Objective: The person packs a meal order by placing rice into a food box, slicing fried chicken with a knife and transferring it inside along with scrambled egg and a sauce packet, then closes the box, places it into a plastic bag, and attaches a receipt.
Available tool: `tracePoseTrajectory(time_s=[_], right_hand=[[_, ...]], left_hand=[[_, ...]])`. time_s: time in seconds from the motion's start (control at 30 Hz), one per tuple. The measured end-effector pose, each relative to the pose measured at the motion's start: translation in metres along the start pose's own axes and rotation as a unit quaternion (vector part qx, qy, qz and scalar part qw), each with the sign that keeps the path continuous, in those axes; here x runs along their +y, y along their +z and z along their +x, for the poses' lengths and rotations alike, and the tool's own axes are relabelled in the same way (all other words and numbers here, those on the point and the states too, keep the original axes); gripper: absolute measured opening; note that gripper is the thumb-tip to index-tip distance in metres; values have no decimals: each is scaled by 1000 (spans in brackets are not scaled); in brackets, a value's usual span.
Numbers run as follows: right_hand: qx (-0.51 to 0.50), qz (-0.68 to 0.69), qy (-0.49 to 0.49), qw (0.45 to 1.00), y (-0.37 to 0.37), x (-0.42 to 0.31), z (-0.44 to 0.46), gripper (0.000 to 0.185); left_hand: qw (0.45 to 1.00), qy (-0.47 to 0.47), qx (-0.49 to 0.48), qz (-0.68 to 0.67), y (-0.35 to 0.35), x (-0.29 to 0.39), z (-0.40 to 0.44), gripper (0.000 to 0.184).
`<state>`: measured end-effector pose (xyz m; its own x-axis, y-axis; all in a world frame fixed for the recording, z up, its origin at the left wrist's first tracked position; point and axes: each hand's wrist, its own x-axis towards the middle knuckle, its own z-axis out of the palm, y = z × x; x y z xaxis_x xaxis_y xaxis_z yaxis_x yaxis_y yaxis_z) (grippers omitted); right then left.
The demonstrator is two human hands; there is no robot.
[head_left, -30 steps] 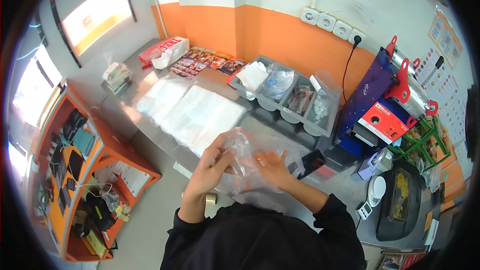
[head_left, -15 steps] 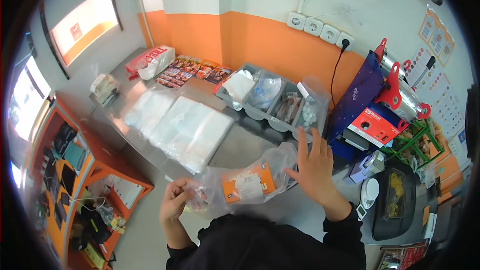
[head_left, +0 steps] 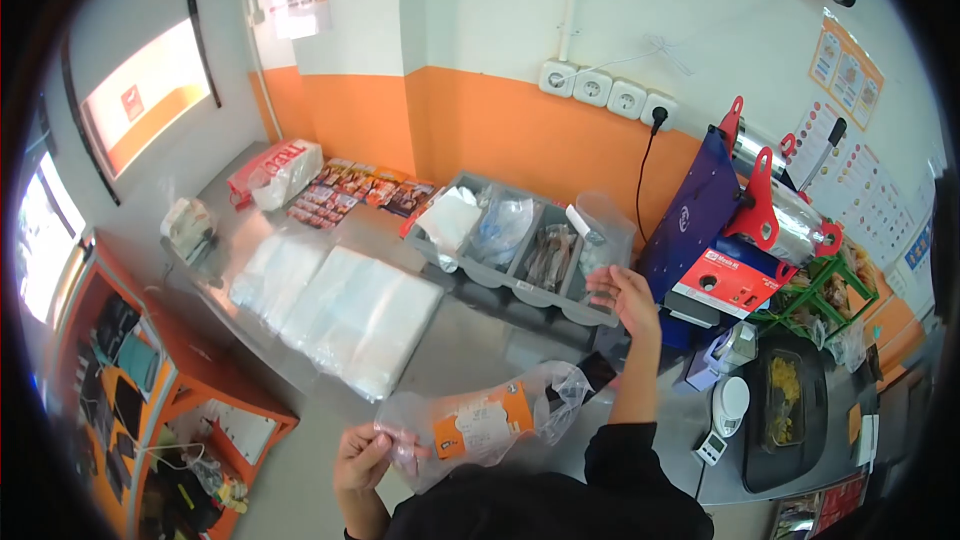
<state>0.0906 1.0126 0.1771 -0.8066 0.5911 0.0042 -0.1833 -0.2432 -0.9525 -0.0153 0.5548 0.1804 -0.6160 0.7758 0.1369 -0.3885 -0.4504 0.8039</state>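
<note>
My left hand (head_left: 362,458) pinches one end of a clear plastic bag (head_left: 408,412) low in front of me. Through the film an orange packet with a white label (head_left: 485,423) is visible; the bag's other end is loose and crumpled. My right hand (head_left: 628,302) is away from the bag, over the right-hand compartment of a grey divided tray (head_left: 490,283). Its fingers are apart and slightly bent, with nothing visible in them. Small clear wrapped items lie in that compartment, partly hidden by the hand.
Stacks of flat clear bags (head_left: 352,318) lie left on the steel counter (head_left: 440,365). Printed leaflets (head_left: 345,190) are behind them. Right of the tray stands a blue machine with metal rollers (head_left: 690,210), then a white scale (head_left: 731,402) and a black tray (head_left: 762,460).
My right hand has left the bag's right end and moved up to the divided tray. The bag sits lower in view, still in my left hand. The camera view has shifted.
</note>
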Motion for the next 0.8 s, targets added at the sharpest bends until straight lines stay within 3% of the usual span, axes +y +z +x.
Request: tracePoseTrajectory(time_s=[0.07,0.1,0.13,0.17,0.23,0.33,0.47,0.6,0.8], right_hand=[[119,-150,28,981,-55,66,62,30],[111,-321,99,935,-76,93,93,29],[97,-482,167,855,-87,107,113,30],[96,-482,167,855,-74,104,114,30],[151,-697,230,662,-45,112,116,31],[210,-642,254,692,-32,115,114,30],[237,-656,181,693,-42,122,111,25],[117,-731,144,657,-64,126,115,26],[75,-678,93,725,-61,111,99,23]], left_hand=[[997,-4,-72,-21,-4,-1,-1,31],[997,-1,-76,-12,-6,-1,-3,33],[997,-1,-77,-12,-7,-2,-2,33],[997,12,-78,-23,-7,-3,-3,33],[997,27,-69,-34,-6,-4,-4,33],[998,26,-24,-44,-3,0,-8,33],[998,58,-3,28,-1,4,-10,33],[997,38,7,63,5,9,-9,38],[998,17,-16,54,5,7,-14,42]])
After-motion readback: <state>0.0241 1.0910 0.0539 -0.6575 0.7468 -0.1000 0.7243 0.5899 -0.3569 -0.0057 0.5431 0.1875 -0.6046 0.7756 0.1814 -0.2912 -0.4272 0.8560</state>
